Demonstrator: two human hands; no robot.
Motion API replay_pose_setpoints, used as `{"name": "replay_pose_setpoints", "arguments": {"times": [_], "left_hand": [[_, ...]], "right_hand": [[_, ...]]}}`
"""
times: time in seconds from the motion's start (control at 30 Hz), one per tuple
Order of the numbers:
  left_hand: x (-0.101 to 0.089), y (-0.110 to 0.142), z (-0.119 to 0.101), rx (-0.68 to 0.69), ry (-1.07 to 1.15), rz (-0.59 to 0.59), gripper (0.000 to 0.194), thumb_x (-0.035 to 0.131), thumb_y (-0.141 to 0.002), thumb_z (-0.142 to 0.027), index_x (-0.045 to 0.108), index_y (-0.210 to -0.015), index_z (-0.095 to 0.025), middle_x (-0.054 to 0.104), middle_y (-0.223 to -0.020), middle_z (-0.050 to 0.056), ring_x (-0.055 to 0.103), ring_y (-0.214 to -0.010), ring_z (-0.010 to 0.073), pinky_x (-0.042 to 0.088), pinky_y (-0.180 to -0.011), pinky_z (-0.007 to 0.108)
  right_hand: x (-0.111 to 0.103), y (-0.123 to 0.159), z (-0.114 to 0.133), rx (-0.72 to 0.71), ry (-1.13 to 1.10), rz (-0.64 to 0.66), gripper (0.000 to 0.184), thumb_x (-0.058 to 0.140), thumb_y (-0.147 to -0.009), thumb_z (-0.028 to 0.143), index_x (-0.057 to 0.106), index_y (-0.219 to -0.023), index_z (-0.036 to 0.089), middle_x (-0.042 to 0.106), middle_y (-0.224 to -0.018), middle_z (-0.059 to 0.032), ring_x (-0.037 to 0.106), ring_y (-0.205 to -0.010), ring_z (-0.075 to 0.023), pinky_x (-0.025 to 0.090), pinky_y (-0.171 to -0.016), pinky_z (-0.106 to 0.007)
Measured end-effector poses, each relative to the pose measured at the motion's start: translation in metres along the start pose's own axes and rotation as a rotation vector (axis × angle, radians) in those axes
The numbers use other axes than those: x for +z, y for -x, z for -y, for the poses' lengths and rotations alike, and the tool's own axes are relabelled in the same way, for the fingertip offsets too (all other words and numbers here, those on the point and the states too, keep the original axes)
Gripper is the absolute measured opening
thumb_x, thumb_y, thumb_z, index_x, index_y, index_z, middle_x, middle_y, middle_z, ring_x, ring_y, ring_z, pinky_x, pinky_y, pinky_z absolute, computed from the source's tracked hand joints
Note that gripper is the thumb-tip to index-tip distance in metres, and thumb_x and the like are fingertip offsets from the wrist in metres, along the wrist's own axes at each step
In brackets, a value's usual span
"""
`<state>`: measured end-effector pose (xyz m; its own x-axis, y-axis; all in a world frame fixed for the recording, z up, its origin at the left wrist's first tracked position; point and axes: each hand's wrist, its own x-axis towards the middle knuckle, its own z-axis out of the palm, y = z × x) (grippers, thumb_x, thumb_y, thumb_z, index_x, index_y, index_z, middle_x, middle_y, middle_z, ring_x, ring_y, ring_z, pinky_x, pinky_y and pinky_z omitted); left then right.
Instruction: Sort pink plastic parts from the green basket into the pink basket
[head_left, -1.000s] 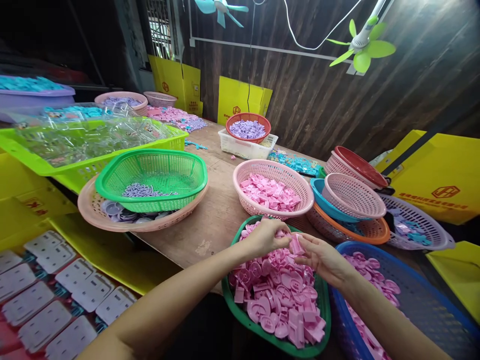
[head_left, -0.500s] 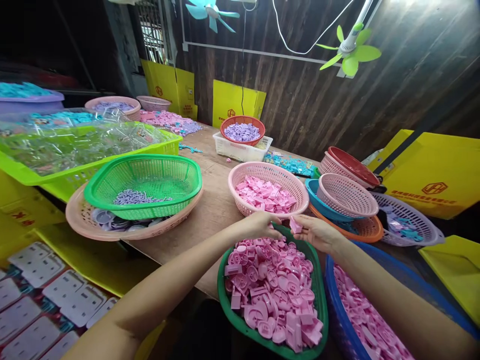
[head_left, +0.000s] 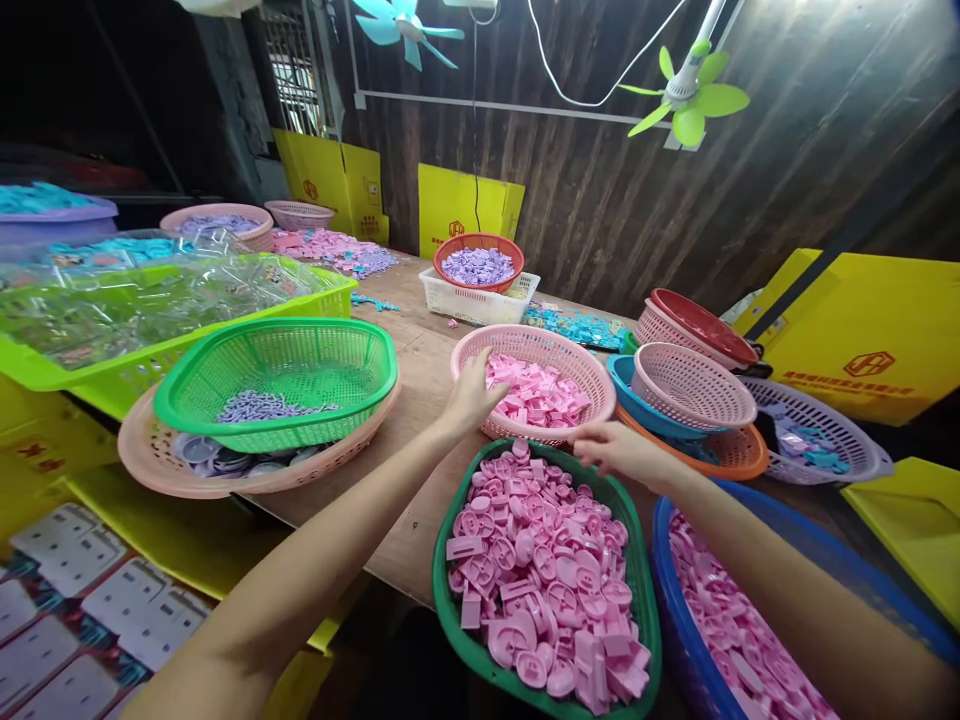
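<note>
While the left hand (head_left: pixel 471 396) spreads wide, right hand (head_left: pixel 621 452) curled (grip unclear), green basket (head_left: pixel 442 590), long axis forward.

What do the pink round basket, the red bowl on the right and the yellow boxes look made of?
Pink round basket: likely molded plastic, satin; perforated wall.
Red bowl: probably plastic, glossy; light glints inside.
Yellow boxes: seemingly cardboard, fairly matte; flat printed panels.

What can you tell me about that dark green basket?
The dark green basket looks plastic: oblong, round-cornered, with a thick rim. It is upright, heaped with glossy pink pieces, some round, some blocky, that hide its floor. The round pink basket lies beyond it, the blue basket to its right. The right hand is at its far rim; whether they touch is unclear.
</note>
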<state>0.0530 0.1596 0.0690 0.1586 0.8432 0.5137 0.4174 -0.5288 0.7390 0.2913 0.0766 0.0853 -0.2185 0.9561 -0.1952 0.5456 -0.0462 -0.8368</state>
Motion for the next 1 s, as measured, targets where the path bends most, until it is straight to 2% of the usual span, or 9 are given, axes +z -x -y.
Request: {"name": "replay_pose_setpoints", "arguments": {"times": [0.1, 0.2, 0.27, 0.37, 0.47, 0.6, 0.73, 0.93, 1.0], "left_hand": [[-0.002, 0.038, -0.002, -0.03, -0.001, 0.063, 0.041, 0.05, -0.077, -0.024, 0.047, -0.117, -0.015, 0.056, -0.103, 0.009, 0.055, -0.09, 0.018, 0.044, -0.08, 0.034], [-0.002, 0.075, -0.017, 0.106, -0.046, 0.366, 0.034, 0.051, -0.079, -0.031, 0.053, -0.11, -0.02, 0.057, -0.102, 0.007, 0.054, -0.093, 0.0184, 0.043, -0.083, 0.035], [0.0, 0.098, -0.025, 0.249, -0.118, 0.604, 0.048, 0.06, -0.072, -0.04, 0.05, -0.117, -0.025, 0.048, -0.122, 0.009, 0.044, -0.112, 0.0252, 0.036, -0.093, 0.042], [0.006, 0.124, -0.028, 0.325, -0.277, 0.802, 0.071, 0.068, -0.061, -0.045, 0.042, -0.125, -0.029, 0.032, -0.137, 0.009, 0.024, -0.125, 0.035, 0.024, -0.099, 0.053], [0.009, 0.136, -0.028, 0.284, -0.361, 0.776, 0.062, 0.066, -0.066, -0.037, 0.044, -0.124, -0.026, 0.034, -0.136, 0.008, 0.025, -0.126, 0.0322, 0.023, -0.101, 0.049], [-0.001, 0.142, -0.039, 0.227, -0.359, 0.729, 0.043, 0.06, -0.073, -0.029, 0.053, -0.115, -0.025, 0.038, -0.133, 0.006, 0.031, -0.122, 0.0277, 0.026, -0.102, 0.044], [-0.012, 0.152, -0.051, 0.194, -0.297, 0.784, 0.024, 0.057, -0.075, -0.031, 0.063, -0.097, -0.025, 0.047, -0.125, 0.005, 0.032, -0.121, 0.0275, 0.027, -0.1, 0.043], [-0.021, 0.147, -0.063, 0.178, -0.077, 0.811, 0.029, 0.051, -0.079, -0.022, 0.06, -0.106, -0.027, 0.062, -0.101, 0.002, 0.052, -0.099, 0.0177, 0.036, -0.091, 0.03], [-0.019, 0.136, -0.061, 0.137, -0.054, 0.743, 0.031, 0.048, -0.079, -0.018, 0.058, -0.108, -0.025, 0.063, -0.096, 0.002, 0.055, -0.089, 0.0158, 0.04, -0.082, 0.027]], "right_hand": [[0.02, 0.016, -0.02, -0.021, 0.138, 0.116, 0.01, 0.062, -0.068, 0.025, 0.068, -0.072, 0.018, 0.06, -0.066, -0.0022, 0.055, -0.065, -0.0177, 0.045, -0.065, -0.031], [0.037, 0.031, -0.026, -0.141, 0.249, 0.215, 0.035, 0.066, -0.065, 0.029, 0.064, -0.1, 0.023, 0.06, -0.091, -0.0034, 0.054, -0.085, -0.0208, 0.039, -0.082, -0.034], [0.045, 0.039, -0.028, -0.264, 0.349, 0.273, 0.056, 0.069, -0.063, 0.033, 0.053, -0.116, 0.026, 0.053, -0.11, -0.0045, 0.049, -0.098, -0.0225, 0.036, -0.088, -0.033], [0.046, 0.043, -0.034, -0.343, 0.461, 0.263, 0.035, 0.065, -0.068, 0.032, 0.059, -0.101, 0.023, 0.054, -0.102, -0.0036, 0.051, -0.092, -0.02, 0.039, -0.08, -0.029], [0.037, 0.04, -0.043, -0.303, 0.485, 0.18, 0.013, 0.059, -0.074, 0.032, 0.06, -0.08, 0.021, 0.057, -0.082, -0.0005, 0.053, -0.075, -0.0157, 0.04, -0.068, -0.025], [0.024, 0.035, -0.057, -0.242, 0.489, 0.086, 0.011, 0.056, -0.075, 0.03, 0.059, -0.076, 0.02, 0.059, -0.073, 0.001, 0.052, -0.067, -0.0145, 0.038, -0.061, -0.023], [0.02, 0.032, -0.069, -0.174, 0.496, -0.014, 0.012, 0.05, -0.077, 0.029, 0.057, -0.077, 0.019, 0.06, -0.069, 0.0006, 0.052, -0.06, -0.0139, 0.036, -0.055, -0.023], [0.029, 0.034, -0.062, -0.146, 0.524, -0.129, 0.014, 0.048, -0.077, 0.028, 0.051, -0.089, 0.021, 0.059, -0.081, -0.0007, 0.053, -0.063, -0.014, 0.036, -0.058, -0.024], [0.037, 0.038, -0.057, -0.139, 0.548, -0.133, 0.019, 0.054, -0.075, 0.036, 0.051, -0.087, 0.022, 0.059, -0.08, -0.0015, 0.053, -0.067, -0.0162, 0.035, -0.059, -0.025]]}}
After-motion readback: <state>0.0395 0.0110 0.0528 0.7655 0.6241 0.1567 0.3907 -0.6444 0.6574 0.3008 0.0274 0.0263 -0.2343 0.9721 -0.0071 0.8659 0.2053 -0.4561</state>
